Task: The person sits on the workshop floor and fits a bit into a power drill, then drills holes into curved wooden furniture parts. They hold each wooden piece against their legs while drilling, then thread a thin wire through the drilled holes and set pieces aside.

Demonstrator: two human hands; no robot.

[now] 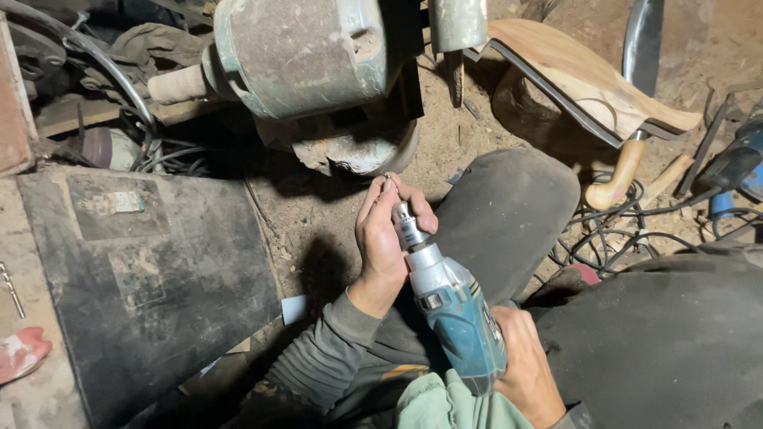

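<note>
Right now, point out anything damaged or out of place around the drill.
The green metal housing above the left hand has a chipped, broken-looking rim. Loose cables lie tangled on the dirt floor beside the knee. The teal drill itself looks intact.

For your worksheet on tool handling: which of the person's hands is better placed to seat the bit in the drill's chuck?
Left, probably. The left hand already curls around the chuck, fingertips at the bit. The right hand is back on the drill, gripping its handle.
</note>
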